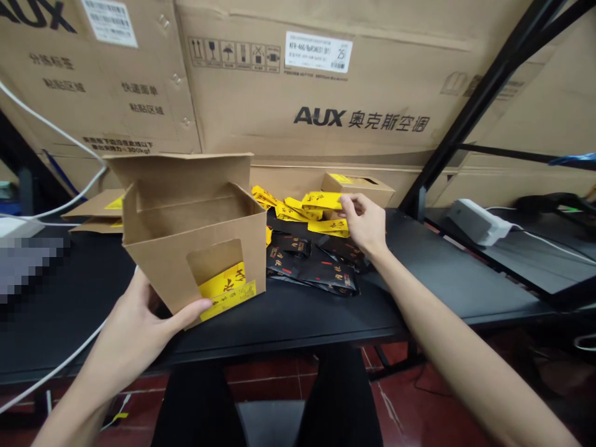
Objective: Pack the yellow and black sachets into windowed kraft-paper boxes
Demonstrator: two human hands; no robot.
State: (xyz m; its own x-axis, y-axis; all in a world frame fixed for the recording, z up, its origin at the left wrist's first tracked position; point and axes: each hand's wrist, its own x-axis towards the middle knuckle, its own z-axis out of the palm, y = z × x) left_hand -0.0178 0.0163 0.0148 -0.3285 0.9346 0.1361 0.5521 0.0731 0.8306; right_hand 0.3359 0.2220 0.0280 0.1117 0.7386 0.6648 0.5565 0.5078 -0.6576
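My left hand (139, 316) grips the lower corner of an open kraft cardboard box (186, 248), with the thumb across its front. The box has a cut-out window, and a yellow packet with black lettering (226, 292) shows through and below it. My right hand (365, 223) pinches the end of a yellow sachet (321, 200) above a heap of yellow sachets (284, 208). A heap of black sachets with red marks (307, 261) lies just below. Behind my right hand sits a small kraft box (358, 189).
Large AUX cardboard cartons (316, 81) stand behind the black desk (326, 316). Flat kraft boxes (100, 211) lie at the left. A black metal shelf frame (470, 118) and white power adapter (477, 222) are at the right. White cables run along the left side.
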